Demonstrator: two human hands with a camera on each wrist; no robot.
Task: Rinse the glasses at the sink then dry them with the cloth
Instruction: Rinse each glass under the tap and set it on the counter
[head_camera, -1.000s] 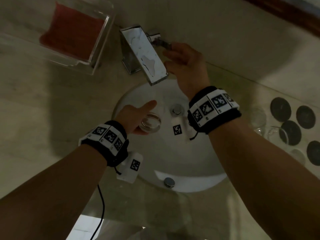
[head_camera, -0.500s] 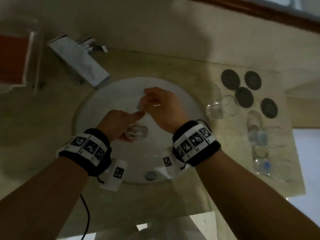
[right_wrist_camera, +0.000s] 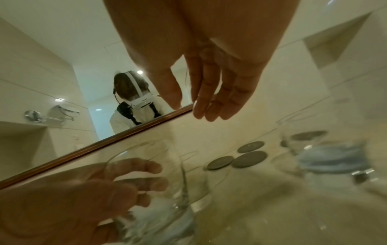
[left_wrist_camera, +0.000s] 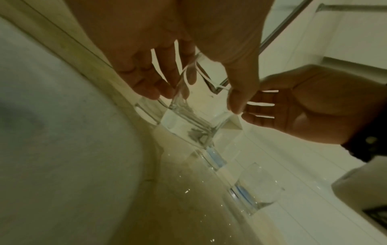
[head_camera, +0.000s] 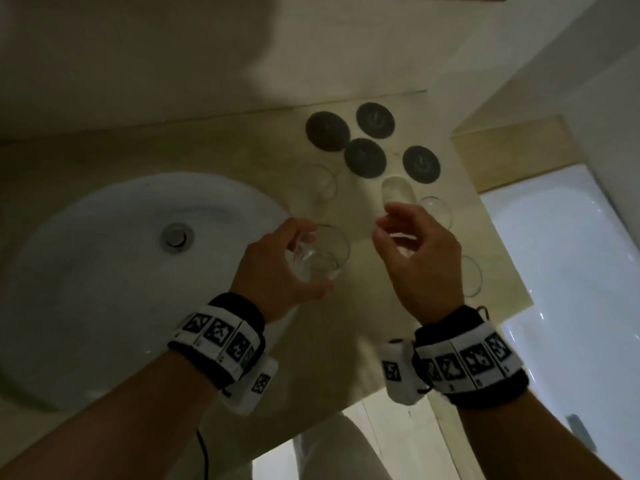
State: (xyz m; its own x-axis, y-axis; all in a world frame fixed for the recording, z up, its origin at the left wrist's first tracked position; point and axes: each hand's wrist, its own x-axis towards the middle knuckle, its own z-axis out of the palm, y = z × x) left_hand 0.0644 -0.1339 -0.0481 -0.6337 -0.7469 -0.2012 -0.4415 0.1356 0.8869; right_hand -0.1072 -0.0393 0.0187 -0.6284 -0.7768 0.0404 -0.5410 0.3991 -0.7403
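Glass (head_camera: 320,254): we hold a clear tumbler in our left hand (head_camera: 277,268), at the centre of the head view, over the worktop (head_camera: 242,157) just right of the sink (head_camera: 104,271).
Left fingers (left_wrist_camera: 144,82): curled round the glass wall, thumb on the opposite side, as the left wrist view shows.
Right hand (head_camera: 419,258): beside the glass but apart from it, fingers loosely bent, holding nothing.
Handling: we judge the glass stiff, fragile and fairly light; droplets on the worktop suggest it is wet, so slippery.
Where to hold: we would grip round the lower wall near the thick base, not at the thin rim.
Other glasses (head_camera: 436,211): several stand on the worktop at centre right of the head view; their exact number is hard to tell through blur.
Coasters (head_camera: 365,157): four dark round discs in the upper centre, near the wall.
Cloth: we see none in these views.
Surface: pale stone worktop, hard, so a dropped glass would likely break.
Room: a bathroom, with a mirror (right_wrist_camera: 62,82) at the left of the right wrist view and a white bathtub (head_camera: 571,254) at the right edge of the head view.
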